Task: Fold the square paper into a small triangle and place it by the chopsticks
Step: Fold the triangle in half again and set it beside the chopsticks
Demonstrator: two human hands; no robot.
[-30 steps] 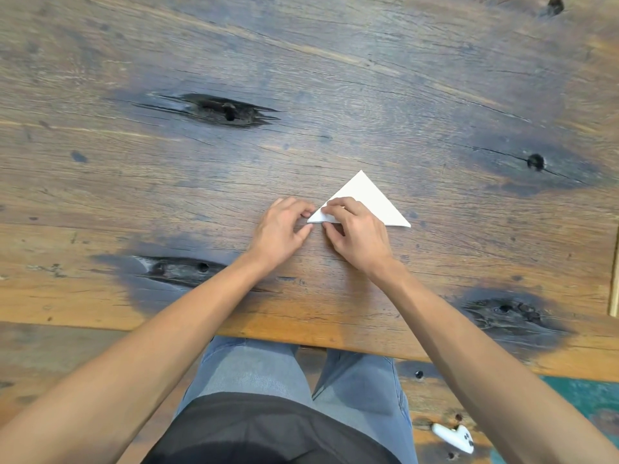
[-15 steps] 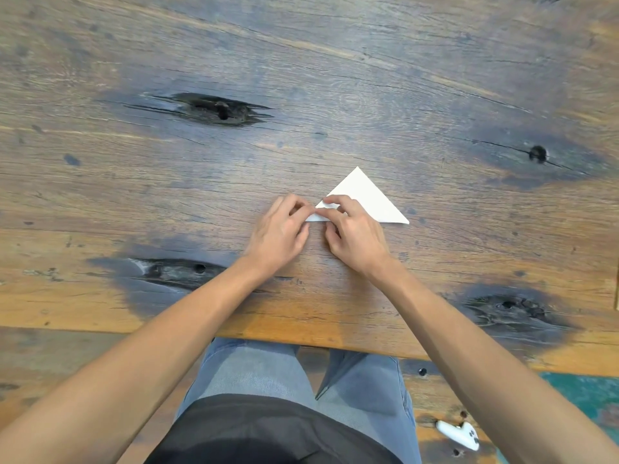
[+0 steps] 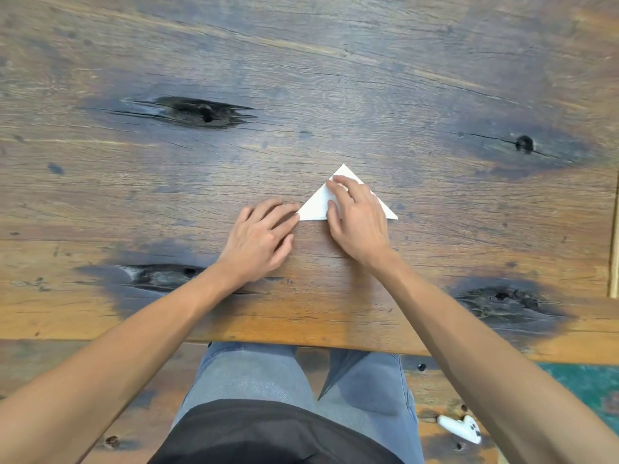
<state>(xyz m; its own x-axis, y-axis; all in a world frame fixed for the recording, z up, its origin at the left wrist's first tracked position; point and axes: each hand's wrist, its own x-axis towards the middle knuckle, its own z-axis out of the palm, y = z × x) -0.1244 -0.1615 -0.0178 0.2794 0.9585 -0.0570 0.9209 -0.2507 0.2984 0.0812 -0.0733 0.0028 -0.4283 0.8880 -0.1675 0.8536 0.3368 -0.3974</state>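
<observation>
The white paper (image 3: 316,205) lies flat on the wooden table (image 3: 301,78) as a triangle, apex pointing away from me. My right hand (image 3: 356,217) rests flat on top of it, fingers spread and pressing, covering its middle. My left hand (image 3: 263,237) lies on the table just left of the paper, with a fingertip touching the paper's left corner. Neither hand grips the paper. No chopsticks are in view.
The table's near edge (image 3: 301,344) runs across the lower frame, with my legs below it. Dark knots and cracks (image 3: 197,110) mark the wood. A light wooden strip (image 3: 613,236) stands at the right edge. A small white object (image 3: 460,428) lies on the floor.
My right hand has slid from the paper's left corner up and right onto the middle of the triangle. My left hand has flattened and drawn slightly left.
</observation>
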